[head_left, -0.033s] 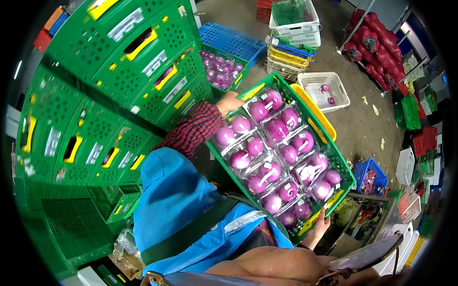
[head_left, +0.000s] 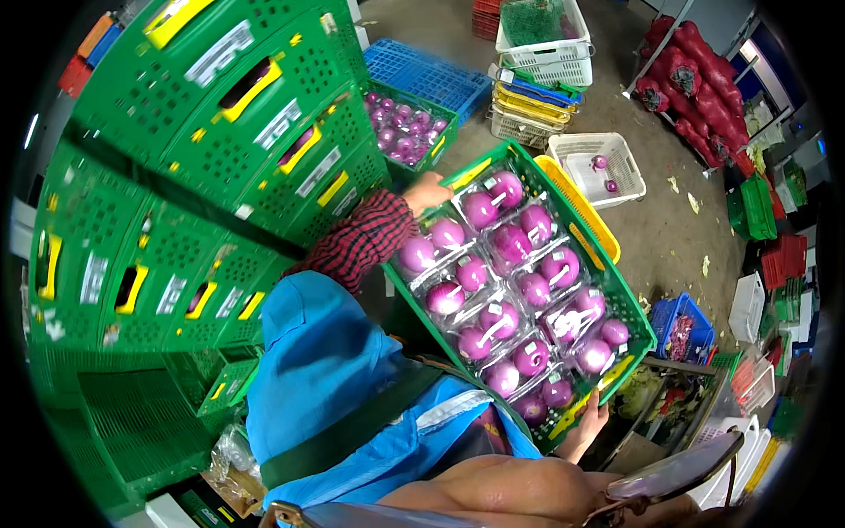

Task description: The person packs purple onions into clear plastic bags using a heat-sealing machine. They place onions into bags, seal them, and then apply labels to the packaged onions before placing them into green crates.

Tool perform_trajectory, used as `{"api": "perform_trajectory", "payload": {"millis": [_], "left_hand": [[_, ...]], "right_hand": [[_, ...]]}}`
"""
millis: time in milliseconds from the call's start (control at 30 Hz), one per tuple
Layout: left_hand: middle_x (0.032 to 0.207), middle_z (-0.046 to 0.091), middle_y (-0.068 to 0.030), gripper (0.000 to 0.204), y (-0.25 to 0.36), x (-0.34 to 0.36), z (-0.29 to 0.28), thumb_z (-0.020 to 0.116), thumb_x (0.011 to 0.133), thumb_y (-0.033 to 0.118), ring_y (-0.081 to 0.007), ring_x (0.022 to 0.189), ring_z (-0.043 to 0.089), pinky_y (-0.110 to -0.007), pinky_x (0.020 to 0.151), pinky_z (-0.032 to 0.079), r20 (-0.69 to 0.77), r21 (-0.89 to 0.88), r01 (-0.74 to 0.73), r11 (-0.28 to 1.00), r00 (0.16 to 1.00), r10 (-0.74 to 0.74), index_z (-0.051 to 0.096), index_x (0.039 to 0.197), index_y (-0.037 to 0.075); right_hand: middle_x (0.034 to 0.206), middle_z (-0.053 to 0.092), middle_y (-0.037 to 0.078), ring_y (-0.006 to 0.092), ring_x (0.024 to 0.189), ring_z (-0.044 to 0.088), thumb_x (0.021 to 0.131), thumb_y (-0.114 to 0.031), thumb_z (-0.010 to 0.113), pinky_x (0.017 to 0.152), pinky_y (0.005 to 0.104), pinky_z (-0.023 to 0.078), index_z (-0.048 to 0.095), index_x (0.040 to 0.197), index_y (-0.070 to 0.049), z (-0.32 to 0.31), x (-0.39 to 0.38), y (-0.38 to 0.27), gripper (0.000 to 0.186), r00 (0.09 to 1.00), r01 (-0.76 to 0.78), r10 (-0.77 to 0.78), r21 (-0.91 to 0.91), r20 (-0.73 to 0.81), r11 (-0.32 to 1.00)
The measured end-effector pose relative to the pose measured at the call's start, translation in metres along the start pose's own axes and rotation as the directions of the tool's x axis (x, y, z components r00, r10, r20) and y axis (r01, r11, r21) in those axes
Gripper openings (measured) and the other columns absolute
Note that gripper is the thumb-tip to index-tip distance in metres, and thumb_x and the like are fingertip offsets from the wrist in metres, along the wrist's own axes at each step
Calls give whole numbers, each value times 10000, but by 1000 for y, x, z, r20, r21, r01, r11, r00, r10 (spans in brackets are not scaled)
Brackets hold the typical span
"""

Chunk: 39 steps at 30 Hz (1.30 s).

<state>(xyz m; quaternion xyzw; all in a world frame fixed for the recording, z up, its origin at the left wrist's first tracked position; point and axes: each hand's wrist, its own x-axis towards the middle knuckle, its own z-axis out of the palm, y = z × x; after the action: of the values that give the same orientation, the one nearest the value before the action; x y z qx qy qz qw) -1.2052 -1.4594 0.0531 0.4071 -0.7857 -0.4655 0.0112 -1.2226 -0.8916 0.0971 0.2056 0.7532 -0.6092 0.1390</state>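
A green crate (head_left: 629,317) with yellow handle strips at its ends is held tilted in front of my body. Inside lie clear plastic packs of purple onions (head_left: 513,244), set in rows. My left hand (head_left: 429,193), in a red-and-black checked sleeve, grips the far-left end of the crate beside its yellow handle. At the near-right end my right hand (head_left: 588,431) has its fingers hooked over the rim by the other yellow handle. The undersides of both grips are hidden.
Tall stacks of green crates (head_left: 242,132) rise close on my left. Another green crate of packed onions (head_left: 405,128) stands beyond them, near a blue pallet (head_left: 427,75). A yellow crate (head_left: 585,211) and a white crate (head_left: 607,189) stand just past the held one. Red net sacks (head_left: 695,88) lean far right.
The held crate and my left hand sit very slightly lower in the picture. Both hands keep the same grip.
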Motion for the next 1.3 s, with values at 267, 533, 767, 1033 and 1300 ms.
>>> {"api": "perform_trajectory", "payload": {"millis": [267,533,767,1033,1300], "left_hand": [[759,656,-104,301,17,191,34,693,742,206,-176,697,606,-342,655,467,196,83,71,994,977,-86,678,904,-47],[899,661,-237,433,-56,437,-16,676,665,301,-327,841,655,-407,725,503,204,316,177,932,947,-249,682,913,-54],[876,682,-208,415,-174,534,-172,628,707,330,-328,848,672,-398,779,515,-27,192,368,910,929,-370,695,967,14],[946,682,-191,462,-292,615,-373,663,679,314,-272,890,665,-358,753,513,-287,144,610,780,780,-557,674,1009,-10],[836,662,-123,425,-446,637,-501,637,749,324,-198,783,610,-335,710,463,-452,239,441,865,839,-303,664,1014,-7]], "right_hand": [[612,425,-41,53,502,351,905,-276,613,472,239,272,548,826,-66,113,65,-60,234,988,-71,54,-110,-148,991],[663,463,-22,77,539,401,901,-259,620,484,257,323,562,889,-45,316,177,-104,221,973,-219,196,-201,-124,955],[706,521,-19,99,550,441,848,-109,647,494,240,349,571,961,-66,552,259,-81,143,945,-306,316,-114,86,945],[824,522,31,144,747,490,758,-6,592,686,260,408,523,1009,-11,815,265,-73,261,800,-446,440,-86,407,891],[956,524,29,136,906,497,842,-46,582,840,270,399,491,1081,-32,953,224,-22,256,653,-401,442,-215,615,891]]}}
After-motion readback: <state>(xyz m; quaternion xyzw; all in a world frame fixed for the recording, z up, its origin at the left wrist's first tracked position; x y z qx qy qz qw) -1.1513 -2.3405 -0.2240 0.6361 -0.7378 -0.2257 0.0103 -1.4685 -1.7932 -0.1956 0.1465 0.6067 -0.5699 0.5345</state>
